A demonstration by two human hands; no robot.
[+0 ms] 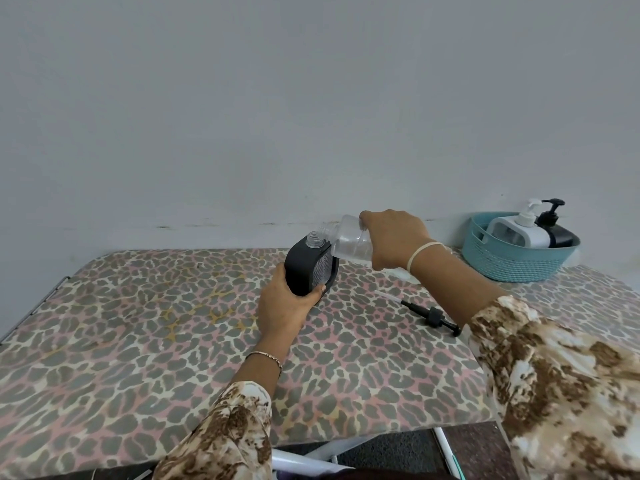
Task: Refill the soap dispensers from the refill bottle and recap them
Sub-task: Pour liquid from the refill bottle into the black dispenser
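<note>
The left hand point(289, 306) grips the uncapped black soap dispenser point(306, 268) upright on the table point(138, 323); the right hand point(394, 239) clasps the tilted clear refill bottle point(348, 239), mouth over its neck.

The left hand point(285, 308) reaches forward, thumb and fingers point(320, 291) wrapped around the lower part of the black dispenser point(304, 268). The right hand point(394, 239) is raised just beside it, its back toward the camera, gripping the tilted refill bottle point(348, 240). Its fingers are mostly hidden and seem curled. Both forearms wear patterned sleeves.
</note>
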